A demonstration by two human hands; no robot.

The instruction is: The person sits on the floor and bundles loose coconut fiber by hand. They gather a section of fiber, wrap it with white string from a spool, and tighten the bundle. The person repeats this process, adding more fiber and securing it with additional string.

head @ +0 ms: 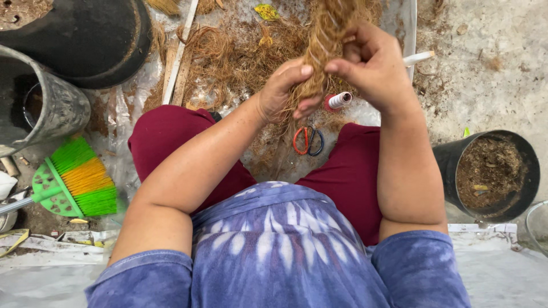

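A thick bundle of brown coconut fibre (324, 40) hangs upright in front of me. My left hand (282, 91) grips its lower part, thumb across the strands. My right hand (371, 65) pinches the bundle higher up from the right side. Below the hands, on the ground between my knees, lie scissors with orange and blue handles (307, 141) and a red-and-white spool of thread (339, 101). Loose brown fibre (234, 57) is spread over a plastic sheet beyond my knees.
A black pot with soil (492, 174) stands at the right. A large black tub (91, 40) and a grey bucket (40, 108) sit at the upper left. A green, orange and yellow broom head (77, 179) lies at the left. Wooden sticks (178, 60) lie by the fibre.
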